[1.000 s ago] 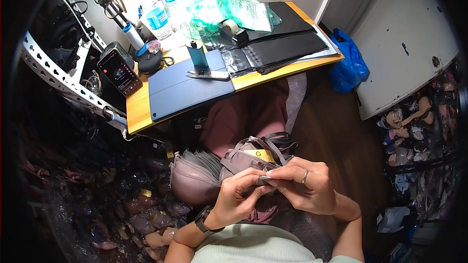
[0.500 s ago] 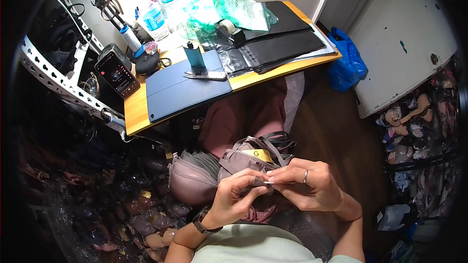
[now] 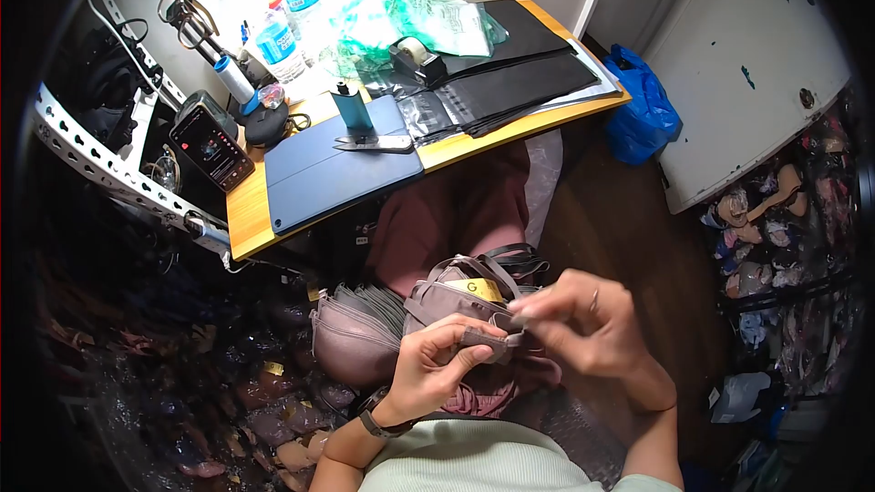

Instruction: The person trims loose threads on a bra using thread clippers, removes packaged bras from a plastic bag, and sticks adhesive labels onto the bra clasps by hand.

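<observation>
A stack of mauve bras (image 3: 355, 328) lies across the lap, with grey inner cups layered together and straps looped on top. A yellow sticker marked G (image 3: 476, 289) shows on the stack. My left hand (image 3: 439, 360) pinches a mauve fabric band end (image 3: 488, 343) between thumb and fingers. Just right of it, my right hand (image 3: 583, 323) is closed in a pinch near the band's edge, blurred by motion; what sits between its fingertips is too small to name.
A wooden desk (image 3: 251, 226) ahead holds a blue folder case (image 3: 337, 164), a phone (image 3: 211, 148), a tape dispenser (image 3: 417, 62) and black plastic bags (image 3: 519, 87). A blue bag (image 3: 643, 109) hangs at its right. Wrapped garments (image 3: 273, 410) lie at the left.
My right hand has lifted and drawn slightly away from my left hand, which keeps its pinch on the band. The whole view has shifted a little.
</observation>
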The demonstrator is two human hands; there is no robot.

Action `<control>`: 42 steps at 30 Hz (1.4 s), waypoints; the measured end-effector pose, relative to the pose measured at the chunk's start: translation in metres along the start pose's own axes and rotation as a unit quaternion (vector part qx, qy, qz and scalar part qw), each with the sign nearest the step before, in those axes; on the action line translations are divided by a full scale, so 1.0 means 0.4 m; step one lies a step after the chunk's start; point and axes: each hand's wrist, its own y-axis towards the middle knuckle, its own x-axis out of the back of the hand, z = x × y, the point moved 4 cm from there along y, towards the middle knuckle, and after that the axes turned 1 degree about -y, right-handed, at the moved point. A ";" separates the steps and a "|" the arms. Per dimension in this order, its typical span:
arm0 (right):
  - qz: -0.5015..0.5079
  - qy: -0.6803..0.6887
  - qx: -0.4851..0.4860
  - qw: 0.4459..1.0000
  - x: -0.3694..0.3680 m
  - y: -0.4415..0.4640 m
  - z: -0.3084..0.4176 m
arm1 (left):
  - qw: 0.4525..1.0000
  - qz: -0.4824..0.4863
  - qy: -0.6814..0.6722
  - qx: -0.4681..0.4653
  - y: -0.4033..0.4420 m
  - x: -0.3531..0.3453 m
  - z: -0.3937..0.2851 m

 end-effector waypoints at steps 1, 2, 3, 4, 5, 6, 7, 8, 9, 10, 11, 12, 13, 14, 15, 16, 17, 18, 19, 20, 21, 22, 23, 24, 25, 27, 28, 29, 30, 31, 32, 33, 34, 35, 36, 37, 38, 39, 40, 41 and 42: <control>-0.030 -0.052 0.010 0.998 0.024 0.008 -0.017 | 1.000 0.001 0.016 -0.013 0.001 0.001 0.000; -0.070 -0.056 0.000 0.996 0.048 0.018 -0.051 | 0.996 -0.018 0.075 -0.033 0.002 0.007 0.001; -0.077 -0.129 0.022 0.988 0.079 0.036 -0.083 | 0.989 -0.036 0.132 -0.054 0.005 0.017 0.005; -0.074 -0.173 -0.014 0.982 0.110 0.046 -0.152 | 0.957 -0.043 0.250 -0.140 0.012 0.031 0.005; -0.071 -0.216 -0.050 0.973 0.143 0.045 -0.238 | 0.928 -0.087 0.326 -0.158 0.017 0.042 0.009; -0.010 -0.284 -0.113 0.952 0.175 0.027 -0.349 | 0.891 -0.132 0.398 -0.176 0.021 0.051 0.013; 0.052 -0.348 -0.175 0.920 0.210 0.002 -0.469 | 0.864 -0.182 0.444 -0.155 0.019 0.075 0.045; 0.093 -0.346 -0.175 0.917 0.231 -0.033 -0.584 | 0.884 -0.196 0.409 -0.111 0.021 0.105 0.083; 0.133 -0.343 -0.175 0.913 0.235 -0.064 -0.671 | 0.902 -0.209 0.373 -0.067 0.025 0.137 0.119; 0.141 -0.301 -0.179 0.926 0.227 -0.075 -0.710 | 0.902 -0.212 0.371 -0.064 0.028 0.163 0.142; 0.150 -0.258 -0.184 0.937 0.216 -0.084 -0.729 | 0.901 -0.220 0.368 -0.065 0.030 0.171 0.138; 0.152 -0.234 -0.186 0.942 0.208 -0.093 -0.748 | 0.901 -0.228 0.364 -0.066 0.032 0.175 0.132; 0.150 -0.234 -0.188 0.942 0.209 -0.091 -0.768 | 0.900 -0.229 0.364 -0.068 0.035 0.176 0.123; 0.191 -0.210 -0.235 0.930 0.202 -0.094 -0.797 | 0.901 -0.226 0.364 -0.067 0.035 0.179 0.124; 0.231 -0.185 -0.280 0.913 0.196 -0.100 -0.824 | 0.900 -0.222 0.369 -0.069 0.036 0.183 0.125; 0.230 -0.183 -0.281 0.914 0.197 -0.106 -0.838 | 0.898 -0.218 0.374 -0.072 0.036 0.184 0.125; 0.223 -0.165 -0.298 0.913 0.201 -0.114 -0.849 | 0.898 -0.217 0.376 -0.072 0.034 0.182 0.122; 0.217 -0.148 -0.314 0.912 0.211 -0.123 -0.857 | 0.902 -0.215 0.371 -0.039 0.031 0.178 0.122; 0.203 -0.208 -0.293 0.911 0.233 -0.128 -0.857 | 0.905 -0.214 0.367 -0.007 0.029 0.175 0.126; 0.188 -0.268 -0.271 0.905 0.260 -0.138 -0.851 | 0.905 -0.216 0.367 -0.007 0.027 0.169 0.128; 0.171 -0.323 -0.299 0.882 0.293 -0.145 -0.836 | 0.875 -0.256 0.408 -0.048 0.022 0.162 0.120; 0.182 -0.314 -0.313 0.878 0.326 -0.150 -0.814 | 0.841 -0.293 0.446 -0.091 0.017 0.154 0.111; 0.194 -0.304 -0.326 0.874 0.345 -0.137 -0.711 | 0.840 -0.293 0.447 -0.091 0.019 0.143 0.106; 0.179 -0.204 -0.295 0.916 0.341 -0.117 -0.603 | 0.823 -0.294 0.465 -0.143 0.020 0.125 0.081; 0.162 -0.101 -0.260 0.946 0.321 -0.101 -0.492 | 0.802 -0.294 0.483 -0.194 0.016 0.103 0.052; 0.011 0.151 -0.235 0.960 0.242 -0.081 -0.312 | 0.866 -0.117 0.435 -0.217 0.021 0.048 0.026; -0.006 0.184 -0.181 0.966 0.188 -0.072 -0.245 | 0.886 -0.017 0.401 -0.231 0.024 0.019 0.027; -0.022 0.218 -0.126 0.968 0.136 -0.070 -0.187 | 0.907 0.021 0.366 -0.207 0.030 -0.028 0.014; -0.002 0.221 -0.145 0.964 0.087 -0.081 -0.146 | 0.937 0.037 0.293 -0.184 0.036 -0.038 0.023; 0.033 0.236 -0.143 0.961 0.045 -0.088 -0.123 | 0.968 0.044 0.198 -0.145 0.043 -0.045 0.024; 0.068 0.234 -0.116 0.963 0.013 -0.086 -0.091 | 0.988 0.043 0.100 -0.108 0.050 -0.052 0.026; 0.079 0.223 -0.096 0.967 -0.008 -0.085 -0.084 | 0.990 0.037 0.081 -0.109 0.051 -0.046 0.004; 0.089 0.212 -0.076 0.970 -0.022 -0.083 -0.078 | 0.992 0.031 0.061 -0.109 0.052 -0.039 -0.014; 0.093 0.213 -0.075 0.970 -0.023 -0.077 -0.072 | 0.983 0.012 0.096 -0.154 0.049 -0.031 -0.031; 0.109 0.155 -0.042 0.981 -0.020 -0.069 -0.057 | 0.983 0.008 0.098 -0.156 0.046 -0.018 -0.032; 0.124 0.096 -0.009 0.988 -0.018 -0.061 -0.037 | 0.974 0.007 0.123 -0.189 0.040 -0.004 -0.037; 0.089 0.103 -0.018 0.991 -0.009 -0.052 0.001 | 0.964 0.005 0.147 -0.222 0.034 0.004 -0.042; 0.043 0.061 0.018 0.997 0.003 -0.044 0.033 | 0.962 -0.006 0.127 -0.241 0.035 0.004 -0.050; -0.004 0.020 0.054 0.998 0.013 -0.039 0.052 | 0.973 0.004 0.124 -0.196 0.034 0.001 -0.048; -0.041 -0.057 0.108 0.992 0.015 -0.035 0.058 | 0.981 0.015 0.120 -0.149 0.030 -0.005 -0.048; -0.040 -0.056 0.106 0.992 0.008 -0.026 0.056 | 0.980 0.015 0.143 -0.135 0.028 -0.013 -0.054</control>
